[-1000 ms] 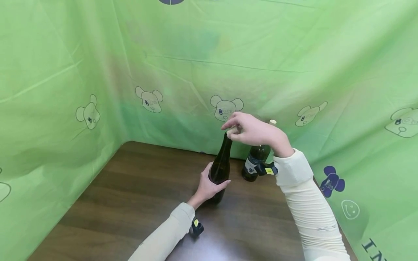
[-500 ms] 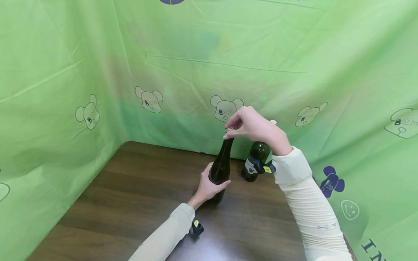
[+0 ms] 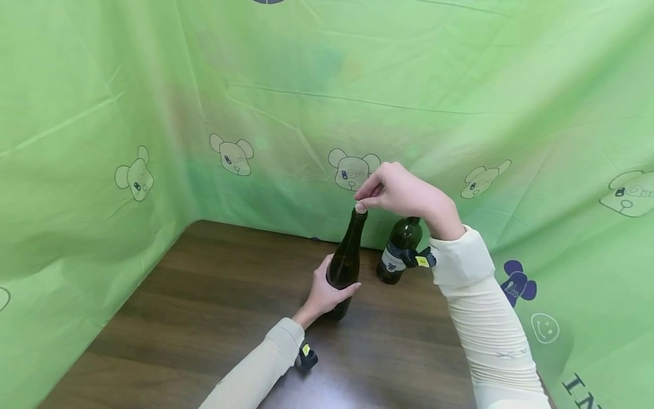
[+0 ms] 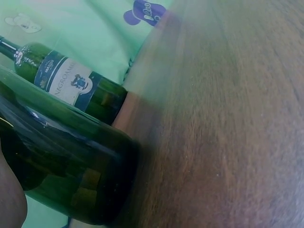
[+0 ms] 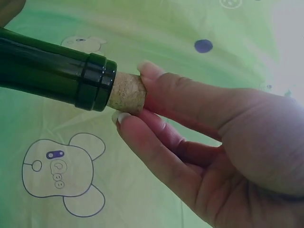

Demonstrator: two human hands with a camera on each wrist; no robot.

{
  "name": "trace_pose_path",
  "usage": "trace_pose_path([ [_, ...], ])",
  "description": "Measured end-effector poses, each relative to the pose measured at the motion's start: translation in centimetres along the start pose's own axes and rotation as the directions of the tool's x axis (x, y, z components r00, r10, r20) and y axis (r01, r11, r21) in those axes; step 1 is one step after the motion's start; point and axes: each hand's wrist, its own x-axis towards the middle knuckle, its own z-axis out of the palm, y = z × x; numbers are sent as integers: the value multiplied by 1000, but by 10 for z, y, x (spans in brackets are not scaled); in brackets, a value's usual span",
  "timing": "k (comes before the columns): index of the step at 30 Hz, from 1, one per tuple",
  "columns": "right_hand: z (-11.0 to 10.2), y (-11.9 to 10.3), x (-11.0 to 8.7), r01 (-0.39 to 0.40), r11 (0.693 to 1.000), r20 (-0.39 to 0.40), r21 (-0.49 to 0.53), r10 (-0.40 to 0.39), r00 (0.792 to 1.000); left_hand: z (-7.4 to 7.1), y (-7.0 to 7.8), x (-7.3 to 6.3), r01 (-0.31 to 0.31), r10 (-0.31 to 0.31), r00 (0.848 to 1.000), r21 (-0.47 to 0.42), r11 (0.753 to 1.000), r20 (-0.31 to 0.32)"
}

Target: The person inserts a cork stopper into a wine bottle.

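My left hand [image 3: 323,292] grips the lower body of a dark green glass bottle [image 3: 348,250], which stands on the table. A cork [image 5: 128,92] sits in the bottle's mouth, with a good part of it sticking out. My right hand [image 3: 409,196] pinches the cork's outer end between thumb and fingertips, as the right wrist view shows close up. In the left wrist view, the bottle's base [image 4: 99,180] meets the tabletop, and only a finger's edge of my left hand shows.
Just behind and to the right stands a second green bottle [image 3: 401,244] with a blue and white label, its neck hidden by my right hand in the head view. The brown wooden table [image 3: 214,295] ends against a green printed cloth [image 3: 286,113].
My right hand has risen slightly over the bottle's mouth, and its fingers have shifted to the cork's top. The left hand and the bottle have stayed in place.
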Motion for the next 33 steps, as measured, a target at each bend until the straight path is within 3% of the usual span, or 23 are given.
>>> trace_pose_path([
  [14, 2, 0, -12, -86, 996, -9, 2, 86, 996, 13, 4, -7, 7, -7, 1000, -8, 1000, 9],
  [17, 6, 7, -13, -82, 995, -34, 51, 84, 996, 13, 3, -5, -7, 7, 1000, -11, 1000, 9],
  [20, 22, 23, -12, -58, 977, -127, 206, 86, 988, 11, 1, -1, -17, 17, 1000, -4, 1000, -8],
  [23, 50, 39, -8, 39, 906, -276, 421, 87, 957, 6, -3, 4, -32, 33, 999, 18, 999, -34],
  [25, 70, 45, -3, 140, 825, -378, 548, 95, 921, 4, -4, 7, -37, 39, 998, 30, 999, -45],
  [28, 93, 46, 7, 266, 668, -468, 695, 139, 873, 2, -5, 10, -26, 27, 999, 30, 999, -42],
  [31, 110, 44, 18, 323, 523, -473, 789, 181, 863, 3, -20, 9, 10, -9, 999, 30, 999, -43],
  [32, 114, 43, 21, 328, 483, -463, 812, 190, 866, 3, -26, 9, 21, -20, 999, 32, 999, -43],
  [33, 118, 42, 23, 329, 467, -456, 821, 189, 869, 4, -33, 8, 27, -26, 999, 35, 999, -44],
])
